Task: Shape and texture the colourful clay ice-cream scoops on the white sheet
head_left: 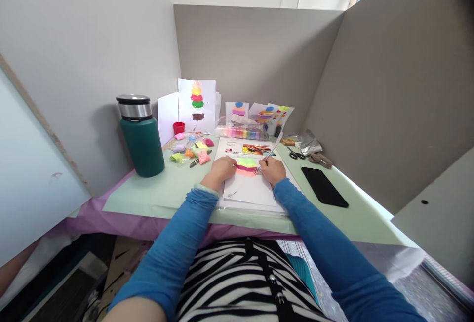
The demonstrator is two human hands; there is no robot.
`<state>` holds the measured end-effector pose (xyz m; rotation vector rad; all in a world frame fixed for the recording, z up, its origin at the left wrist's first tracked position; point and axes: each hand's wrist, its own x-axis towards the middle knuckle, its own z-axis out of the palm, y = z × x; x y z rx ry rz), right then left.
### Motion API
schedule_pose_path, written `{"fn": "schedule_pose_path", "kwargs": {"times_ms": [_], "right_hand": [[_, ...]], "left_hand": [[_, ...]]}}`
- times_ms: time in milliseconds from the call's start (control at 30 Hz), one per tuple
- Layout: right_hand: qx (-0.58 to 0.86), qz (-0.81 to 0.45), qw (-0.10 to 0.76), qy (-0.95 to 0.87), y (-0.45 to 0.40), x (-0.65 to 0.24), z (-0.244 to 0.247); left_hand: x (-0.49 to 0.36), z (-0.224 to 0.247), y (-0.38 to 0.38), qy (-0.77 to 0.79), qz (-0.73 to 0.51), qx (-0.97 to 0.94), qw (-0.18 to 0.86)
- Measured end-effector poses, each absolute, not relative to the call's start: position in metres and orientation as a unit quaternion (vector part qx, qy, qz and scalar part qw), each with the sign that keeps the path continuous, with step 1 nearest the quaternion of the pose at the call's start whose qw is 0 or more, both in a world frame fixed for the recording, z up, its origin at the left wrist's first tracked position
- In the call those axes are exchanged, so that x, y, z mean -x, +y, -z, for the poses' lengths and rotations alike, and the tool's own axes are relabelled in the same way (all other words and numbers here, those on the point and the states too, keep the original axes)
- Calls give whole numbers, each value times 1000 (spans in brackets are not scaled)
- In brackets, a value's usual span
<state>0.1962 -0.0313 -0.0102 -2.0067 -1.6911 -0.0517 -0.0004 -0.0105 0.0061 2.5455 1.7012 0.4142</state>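
At the centre of the frame, a person in blue sleeves works over a white sheet of paper [255, 194] that bears three stacked bands of soft colour: a yellow-green band [246, 162] on top, a magenta band [246, 168] in the middle and a salmon-pink band [243, 174] below. The right hand [273, 170], just right of centre, has its fingers closed around a pale fork [274, 146], whose handle slants toward the upper right and whose tines are at the right end of the bands. The left hand [222, 169] lies at the bands' left end, fingertips by the magenta one; whether they pinch anything cannot be told. A small dark mark shows near the sheet's lower left corner. Left of the hands lie small colourful packets [203, 157], with a red cup [178, 128] behind them and a green bottle [142, 145] at the frame's left. A picture of stacked colours [197, 104] stands upright behind the cup, left of a clear pack of coloured blocks [244, 133]. Right of centre, black-handled scissors [296, 155] lie beyond a black phone [324, 187] on the pale green tabletop [370, 223].
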Motion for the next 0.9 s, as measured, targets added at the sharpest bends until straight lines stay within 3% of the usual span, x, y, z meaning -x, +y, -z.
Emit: {"fn": "schedule_pose_path", "kwargs": {"times_ms": [900], "right_hand": [[736, 11, 253, -627, -32, -195, 8]], "left_hand": [[0, -9, -12, 547, -126, -827, 28]]}}
